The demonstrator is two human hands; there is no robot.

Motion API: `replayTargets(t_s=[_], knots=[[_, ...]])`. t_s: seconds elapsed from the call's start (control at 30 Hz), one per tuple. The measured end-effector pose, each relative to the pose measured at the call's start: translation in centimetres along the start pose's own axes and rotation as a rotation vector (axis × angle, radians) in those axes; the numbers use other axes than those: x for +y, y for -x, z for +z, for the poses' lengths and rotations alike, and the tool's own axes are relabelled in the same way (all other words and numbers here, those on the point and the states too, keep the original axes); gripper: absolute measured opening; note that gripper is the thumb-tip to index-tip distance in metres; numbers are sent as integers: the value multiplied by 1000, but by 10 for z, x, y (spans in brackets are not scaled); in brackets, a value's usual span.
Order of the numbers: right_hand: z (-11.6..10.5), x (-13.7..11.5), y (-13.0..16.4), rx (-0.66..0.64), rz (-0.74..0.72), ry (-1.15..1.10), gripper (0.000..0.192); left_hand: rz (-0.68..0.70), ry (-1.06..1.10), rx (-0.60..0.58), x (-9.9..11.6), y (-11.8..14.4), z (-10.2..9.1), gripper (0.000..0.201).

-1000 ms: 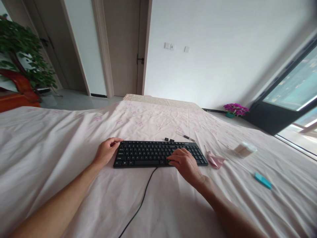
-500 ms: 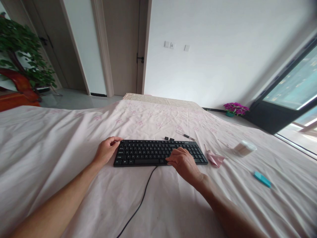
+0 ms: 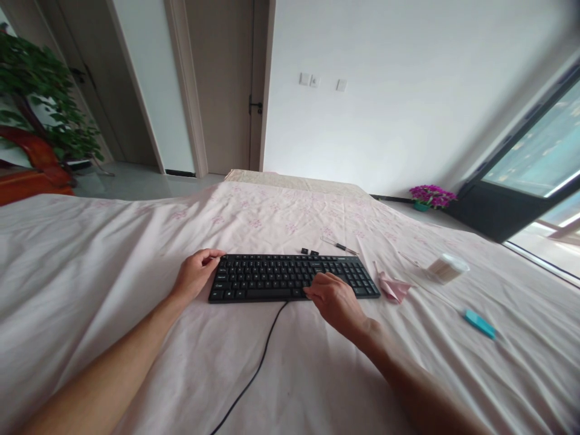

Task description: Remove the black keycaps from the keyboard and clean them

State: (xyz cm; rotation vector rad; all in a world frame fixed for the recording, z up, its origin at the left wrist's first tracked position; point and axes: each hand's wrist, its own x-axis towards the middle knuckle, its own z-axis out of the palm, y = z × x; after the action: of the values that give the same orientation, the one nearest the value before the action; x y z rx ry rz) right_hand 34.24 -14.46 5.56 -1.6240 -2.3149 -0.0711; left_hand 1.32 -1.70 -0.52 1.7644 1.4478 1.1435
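The left hand (image 3: 196,276) gripped the keyboard (image 3: 290,277) by its left end, while the right hand (image 3: 334,297) curled loosely over its front edge. The keyboard lay between them; firm bracing would probably help.

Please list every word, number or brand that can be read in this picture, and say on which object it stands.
No text can be read.
Keyboard: the white key legends are too small and blurred.
Teal object: no print can be made out.
Round container: no label can be made out.
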Motion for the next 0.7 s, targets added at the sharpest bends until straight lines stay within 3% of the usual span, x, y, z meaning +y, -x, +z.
replayTargets(t_s=[0.43,0.7], knots=[[-5,-9,13,-91,-52,142,29,-2,13,-2,0,1,1,32],[-9,-7,9,-85,-58,68,36,-13,17,-8,3,1,0,33]])
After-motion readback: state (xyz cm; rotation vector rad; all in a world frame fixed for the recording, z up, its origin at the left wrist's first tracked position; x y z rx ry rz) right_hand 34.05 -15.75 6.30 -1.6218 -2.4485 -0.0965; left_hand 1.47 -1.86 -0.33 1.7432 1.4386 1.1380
